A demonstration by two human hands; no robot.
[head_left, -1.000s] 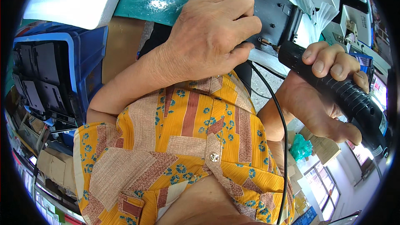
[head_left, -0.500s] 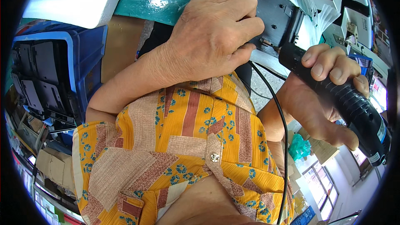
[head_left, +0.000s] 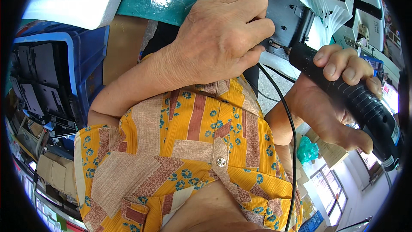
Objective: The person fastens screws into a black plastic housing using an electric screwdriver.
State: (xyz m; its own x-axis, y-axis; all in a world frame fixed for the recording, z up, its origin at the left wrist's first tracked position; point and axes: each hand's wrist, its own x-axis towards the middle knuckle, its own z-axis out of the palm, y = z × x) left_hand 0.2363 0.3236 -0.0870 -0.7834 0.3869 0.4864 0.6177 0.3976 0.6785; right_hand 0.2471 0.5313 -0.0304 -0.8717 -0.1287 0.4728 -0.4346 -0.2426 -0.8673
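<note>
My right hand [head_left: 339, 99] is wrapped round a black electric screwdriver [head_left: 356, 103], a thick ribbed cylinder tilted across the right side. Its front end meets the near edge of a black plastic panel [head_left: 279, 15], where the tip is out of sight. My left hand [head_left: 227, 30] lies with bent fingers over the left side of that panel, closed against it; the fingertips are partly hidden beneath the hand. A black cable [head_left: 287, 111] hangs down in front of my patterned shirt.
A green work surface [head_left: 159, 0] extends under the panel, with white foam [head_left: 77, 0] at its left. A blue crate [head_left: 92, 60] of black plastic parts [head_left: 45, 66] stands left. Clear plastic film [head_left: 332, 19] and metal-fitted equipment [head_left: 369, 25] lie far right. Cardboard [head_left: 56, 174] sits lower left.
Both hands and the screwdriver have shifted very slightly to the right in the picture. Each hand keeps the same hold.
</note>
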